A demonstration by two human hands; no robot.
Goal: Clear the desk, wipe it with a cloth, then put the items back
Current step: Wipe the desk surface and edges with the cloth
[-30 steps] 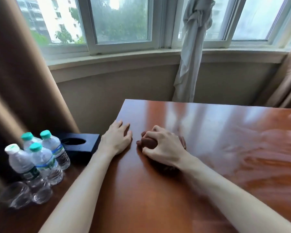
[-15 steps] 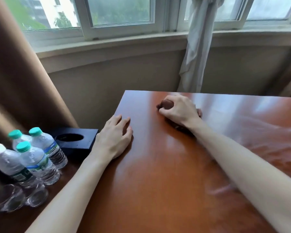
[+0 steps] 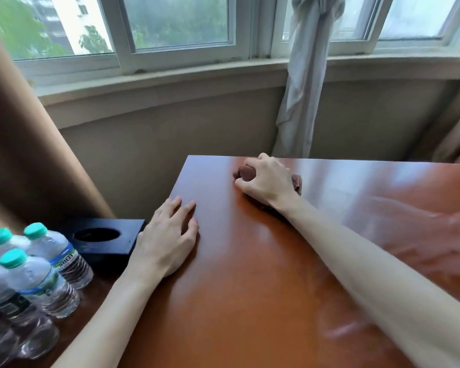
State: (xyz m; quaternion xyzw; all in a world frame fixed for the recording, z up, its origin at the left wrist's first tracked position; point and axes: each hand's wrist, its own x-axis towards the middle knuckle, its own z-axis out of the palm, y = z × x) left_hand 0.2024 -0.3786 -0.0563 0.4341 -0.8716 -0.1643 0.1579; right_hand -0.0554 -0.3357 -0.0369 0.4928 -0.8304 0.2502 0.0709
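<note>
My right hand [image 3: 267,181] grips a bunched brown cloth [image 3: 246,173] and presses it on the glossy reddish-brown desk [image 3: 250,288] near the far edge. Most of the cloth is hidden under the hand; bits stick out at the left and right. My left hand [image 3: 168,237] lies flat on the desk's left edge, fingers spread and relaxed, holding nothing.
On a lower surface to the left stand several water bottles [image 3: 40,277] with green caps, beside a black tissue box [image 3: 106,239] and clear glasses [image 3: 35,338]. A brown curtain [image 3: 24,155] hangs at left, a tied white curtain [image 3: 303,83] behind the desk under the windows.
My right hand has pushed the cloth away from me, from beside the left hand to the far edge of the desk. The left hand stays on the desk's left edge.
</note>
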